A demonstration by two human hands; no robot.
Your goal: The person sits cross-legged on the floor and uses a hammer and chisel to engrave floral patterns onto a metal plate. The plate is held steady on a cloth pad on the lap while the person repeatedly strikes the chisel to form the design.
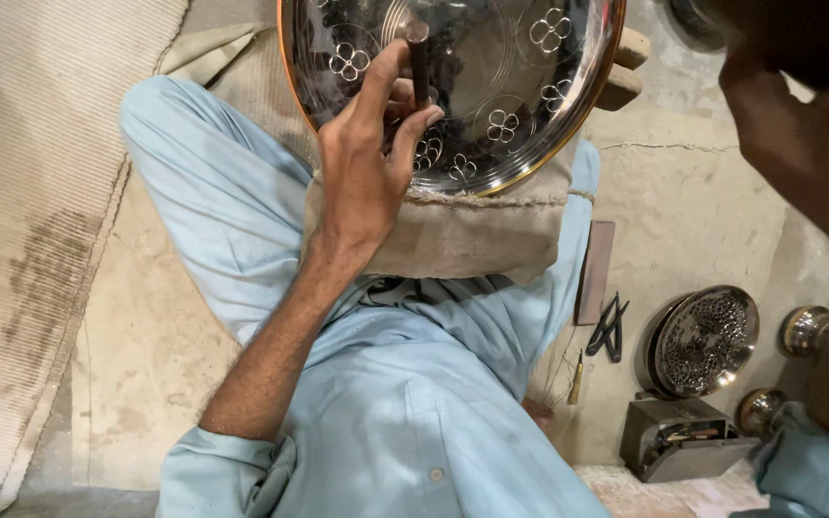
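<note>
A large round metal plate (530, 115) with a copper-coloured rim and engraved four-petal flowers rests tilted on a beige cloth pad (472, 235) across my lap. My left hand (371, 158) pinches a short dark metal punch (419, 62), whose tip stands on the plate's surface. My right hand (769, 58) is raised close to the camera at the upper right. It is dark and blurred, and what it holds is hidden. A dark rounded shape (693, 14) sits at the top edge beside it.
On the concrete floor to the right lie a flat dark bar (595, 273), black pliers (608, 328), a small awl (576, 376), a patterned round metal dish (704, 341), a grey tool box (678, 439) and two shiny metal knobs (808, 329). A woven mat (40, 192) covers the left.
</note>
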